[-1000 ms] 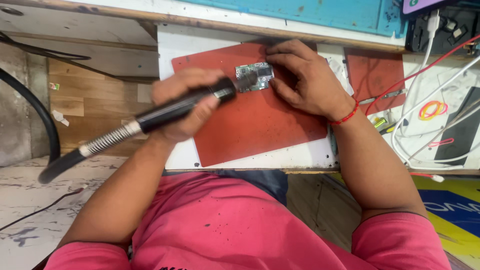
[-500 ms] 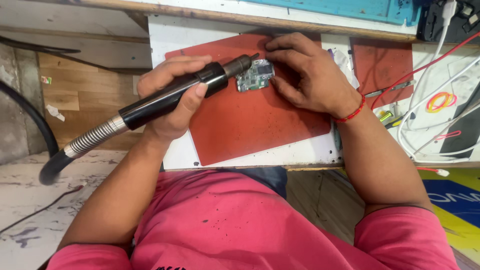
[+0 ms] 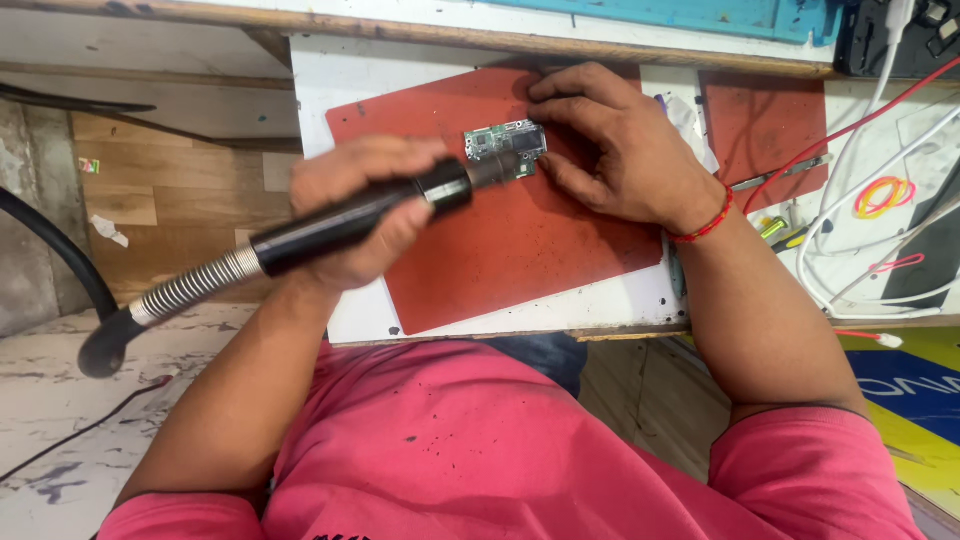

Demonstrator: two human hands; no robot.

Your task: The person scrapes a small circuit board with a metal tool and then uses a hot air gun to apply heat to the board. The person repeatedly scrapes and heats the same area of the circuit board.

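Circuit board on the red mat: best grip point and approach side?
Probably the circuit board by its right short edge, coming in from the right, as the right hand does. It lies flat on the red mat; the black handpiece in the left hand crowds its left end.

tool's tip [image 3: 492,170] hidden against the circuit board [image 3: 505,148], board's right edge under the right hand [image 3: 615,150], cables [image 3: 880,150] cut off at the right edge, left hand [image 3: 365,215] kinda blurry

Bright, even light from above — soft shadows under the hands, mild glare on the white tabletop [image 3: 330,60]; left hand [image 3: 360,215] slightly motion-blurred.
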